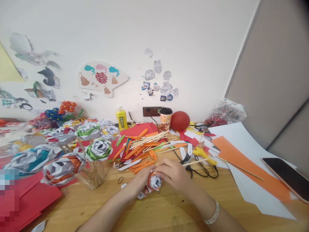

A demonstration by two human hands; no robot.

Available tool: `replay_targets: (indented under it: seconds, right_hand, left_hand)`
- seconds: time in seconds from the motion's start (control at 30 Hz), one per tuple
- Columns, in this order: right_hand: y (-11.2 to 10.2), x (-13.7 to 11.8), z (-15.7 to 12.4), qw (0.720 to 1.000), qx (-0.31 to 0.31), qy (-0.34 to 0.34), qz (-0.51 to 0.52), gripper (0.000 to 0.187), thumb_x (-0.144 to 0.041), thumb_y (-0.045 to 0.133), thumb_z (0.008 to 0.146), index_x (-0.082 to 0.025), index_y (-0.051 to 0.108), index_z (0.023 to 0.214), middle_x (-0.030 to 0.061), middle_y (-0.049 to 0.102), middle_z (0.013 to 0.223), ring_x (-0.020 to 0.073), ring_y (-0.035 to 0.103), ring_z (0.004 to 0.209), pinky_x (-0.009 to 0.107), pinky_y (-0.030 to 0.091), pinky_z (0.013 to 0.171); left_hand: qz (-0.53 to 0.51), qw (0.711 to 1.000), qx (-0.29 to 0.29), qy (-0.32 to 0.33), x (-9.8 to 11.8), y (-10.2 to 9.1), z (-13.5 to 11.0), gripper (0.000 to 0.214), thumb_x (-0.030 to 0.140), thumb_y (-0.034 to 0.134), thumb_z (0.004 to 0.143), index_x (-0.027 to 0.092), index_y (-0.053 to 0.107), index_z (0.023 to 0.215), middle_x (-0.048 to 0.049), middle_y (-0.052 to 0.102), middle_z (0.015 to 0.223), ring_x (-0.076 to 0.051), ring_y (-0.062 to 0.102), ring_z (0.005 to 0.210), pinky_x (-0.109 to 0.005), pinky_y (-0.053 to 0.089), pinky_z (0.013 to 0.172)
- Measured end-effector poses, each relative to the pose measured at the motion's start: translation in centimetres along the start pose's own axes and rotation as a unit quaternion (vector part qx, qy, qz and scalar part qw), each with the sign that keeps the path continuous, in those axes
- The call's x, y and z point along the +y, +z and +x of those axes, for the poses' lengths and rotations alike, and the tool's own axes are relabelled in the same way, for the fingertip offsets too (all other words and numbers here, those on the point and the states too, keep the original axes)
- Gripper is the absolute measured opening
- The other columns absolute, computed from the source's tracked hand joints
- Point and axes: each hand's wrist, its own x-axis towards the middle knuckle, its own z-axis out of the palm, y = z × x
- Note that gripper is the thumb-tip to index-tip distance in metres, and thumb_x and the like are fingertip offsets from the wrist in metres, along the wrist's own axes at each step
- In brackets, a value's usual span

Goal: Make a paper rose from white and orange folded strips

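A folded paper flower (155, 183) in white and orange is low over the wooden table, between my hands. My left hand (141, 181) wraps its left side, the fingers partly hidden behind it. From the right, my right hand (172, 172) pinches the flower's upper edge with bent fingers. Just beyond my hands lie folded orange paper strips (138, 165) and a heap of wooden sticks (151, 140). Black-handled scissors (187, 161) and a yellow glue gun (204, 155) rest past my right hand.
Finished paper flowers (98, 149) crowd the left, some in a clear cup (93, 177). Red paper sheets (36, 199) lie at front left. Toward the wall stand a yellow bottle (121, 118), a lidded paper cup (166, 120) and a red balloon (180, 120). A phone (287, 177) lies at right.
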Motion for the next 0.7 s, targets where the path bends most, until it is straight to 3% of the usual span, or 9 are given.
replay_targets:
  seconds: [0.1, 0.23, 0.3, 0.37, 0.43, 0.5, 0.57, 0.7]
  right_hand:
    - [-1.0, 0.0, 0.1, 0.998, 0.061, 0.018, 0.005, 0.019, -0.020, 0.041, 0.086, -0.018, 0.058, 0.094, 0.0058, 0.055, 0.085, 0.0148, 0.053, 0.077, 0.026, 0.044, 0.067]
    - [-1.8, 1.1, 0.1, 0.990, 0.116, 0.071, -0.042, 0.021, -0.014, 0.038, 0.085, -0.017, 0.056, 0.096, 0.0069, 0.057, 0.088, 0.0165, 0.053, 0.083, 0.027, 0.043, 0.071]
    - [-1.8, 2.3, 0.0, 0.980, 0.086, 0.151, -0.096, 0.020, -0.014, 0.039, 0.085, -0.017, 0.057, 0.092, 0.0066, 0.058, 0.087, 0.0169, 0.055, 0.080, 0.027, 0.043, 0.068]
    - [-1.4, 3.7, -0.2, 0.955, 0.008, 0.242, -0.171, 0.018, -0.012, 0.042, 0.083, -0.017, 0.059, 0.086, 0.0065, 0.059, 0.084, 0.0177, 0.057, 0.072, 0.027, 0.042, 0.060]
    - [-0.9, 4.9, -0.5, 0.933, -0.076, 0.273, -0.223, 0.017, -0.007, 0.046, 0.077, -0.017, 0.060, 0.079, 0.0067, 0.060, 0.081, 0.0183, 0.057, 0.068, 0.026, 0.039, 0.056]
    - [-0.4, 5.5, -0.6, 0.927, -0.095, 0.276, -0.236, 0.015, -0.004, 0.050, 0.073, -0.016, 0.060, 0.074, 0.0073, 0.060, 0.078, 0.0196, 0.057, 0.071, 0.025, 0.038, 0.055]
    - [0.0, 5.2, -0.5, 0.934, -0.074, 0.263, -0.229, 0.014, -0.006, 0.050, 0.074, -0.017, 0.059, 0.074, 0.0073, 0.059, 0.081, 0.0201, 0.055, 0.078, 0.025, 0.039, 0.059]
    - [0.0, 3.4, -0.1, 0.974, 0.079, 0.162, -0.140, 0.012, -0.014, 0.047, 0.081, -0.018, 0.057, 0.077, 0.0046, 0.058, 0.081, 0.0177, 0.053, 0.079, 0.027, 0.040, 0.068]
  left_hand:
    - [-0.120, 0.991, -0.013, -0.058, -0.2, -0.1, 0.4, 0.031, 0.042, 0.037, 0.075, 0.016, 0.053, 0.071, 0.0032, 0.048, 0.046, -0.008, 0.039, 0.035, -0.017, 0.024, 0.033]
    - [-0.227, 0.965, -0.129, -0.041, -0.2, -0.9, 1.0, 0.034, 0.039, 0.038, 0.076, 0.013, 0.059, 0.079, -0.0005, 0.055, 0.051, -0.009, 0.041, 0.032, -0.020, 0.031, 0.034]
    - [-0.277, 0.947, -0.159, 0.010, -0.1, -1.2, 1.1, 0.032, 0.037, 0.040, 0.078, 0.012, 0.059, 0.083, -0.0015, 0.057, 0.055, -0.010, 0.044, 0.035, -0.022, 0.035, 0.037]
    - [-0.316, 0.932, -0.168, 0.052, -0.1, -1.3, 1.3, 0.030, 0.035, 0.041, 0.079, 0.012, 0.059, 0.084, -0.0015, 0.057, 0.057, -0.011, 0.047, 0.038, -0.023, 0.038, 0.040]
    - [-0.333, 0.926, -0.167, 0.067, -0.1, -1.2, 1.3, 0.029, 0.034, 0.042, 0.080, 0.012, 0.059, 0.088, -0.0018, 0.057, 0.060, -0.011, 0.048, 0.040, -0.024, 0.039, 0.041]
    - [-0.335, 0.927, -0.154, 0.066, -0.1, -1.1, 1.4, 0.029, 0.034, 0.043, 0.081, 0.013, 0.058, 0.093, -0.0023, 0.058, 0.064, -0.011, 0.049, 0.041, -0.024, 0.040, 0.042]
    - [-0.329, 0.933, -0.130, 0.060, -0.2, -1.0, 1.4, 0.030, 0.035, 0.044, 0.081, 0.014, 0.057, 0.097, -0.0027, 0.059, 0.066, -0.011, 0.050, 0.042, -0.024, 0.041, 0.042]
    - [-0.313, 0.943, -0.103, 0.052, -0.5, -0.8, 1.3, 0.031, 0.035, 0.046, 0.080, 0.013, 0.057, 0.100, -0.0039, 0.060, 0.066, -0.012, 0.052, 0.045, -0.024, 0.043, 0.044]
